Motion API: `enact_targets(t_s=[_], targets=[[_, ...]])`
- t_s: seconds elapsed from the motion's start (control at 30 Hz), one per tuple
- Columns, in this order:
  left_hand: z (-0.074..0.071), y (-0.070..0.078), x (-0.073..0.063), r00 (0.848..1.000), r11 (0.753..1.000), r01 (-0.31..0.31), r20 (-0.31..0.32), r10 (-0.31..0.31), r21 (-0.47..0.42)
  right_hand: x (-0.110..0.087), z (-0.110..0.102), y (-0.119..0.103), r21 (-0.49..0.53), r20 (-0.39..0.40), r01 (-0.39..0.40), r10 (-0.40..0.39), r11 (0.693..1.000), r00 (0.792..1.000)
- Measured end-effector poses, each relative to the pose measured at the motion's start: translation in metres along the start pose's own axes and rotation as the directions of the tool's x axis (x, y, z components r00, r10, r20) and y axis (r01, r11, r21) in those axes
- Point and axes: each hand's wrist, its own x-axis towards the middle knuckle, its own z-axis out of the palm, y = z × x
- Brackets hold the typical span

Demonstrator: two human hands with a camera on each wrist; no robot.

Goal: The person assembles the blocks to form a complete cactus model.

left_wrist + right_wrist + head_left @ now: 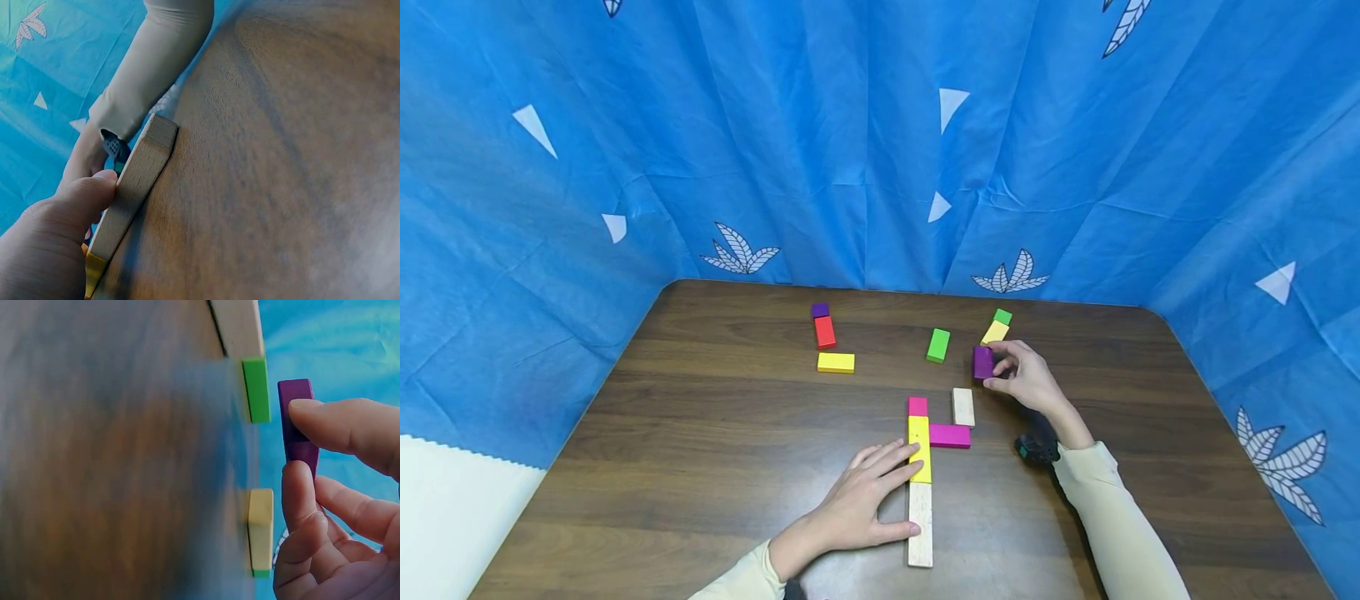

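My right hand (1030, 382) pinches a purple block (982, 364) between thumb and fingers; the right wrist view shows the thumb pressed on its face. Fingertips of my left hand (861, 500) rest on a yellow block (919, 429), while its thumb touches a long plain wooden block (921, 550). In the left wrist view that thumb lies against the side of the plain block (137, 169). A pink block (917, 406) tops this line. From the line's right side a magenta block (950, 436) sticks out, with a short plain block (963, 407) at its far end.
Behind on the left lie a yellow block (836, 362), a red block (825, 332) and a dark purple block (820, 310). Toward the back right are a green block (937, 345), a pale yellow block (996, 332) and a small green block (1003, 317). Blue curtains (865, 150) border the table.
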Motion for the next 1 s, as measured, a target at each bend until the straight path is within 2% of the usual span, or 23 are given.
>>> enact_targets(t_s=[0.57, 1.0], targets=[[0.000, 0.000, 0.000, 1.000, 0.999, -0.020, -0.020, 0.021, 0.031, 0.004, 0.016, 0.003, -0.031, 0.070, 0.063, -0.061, 0.998, 0.996], [0.001, -0.001, 0.000, 0.999, 0.999, -0.028, -0.028, 0.029, 0.030, 0.005, 0.017, 0.002, 0.042, 0.146, 0.040, -0.045, 0.998, 0.988]])
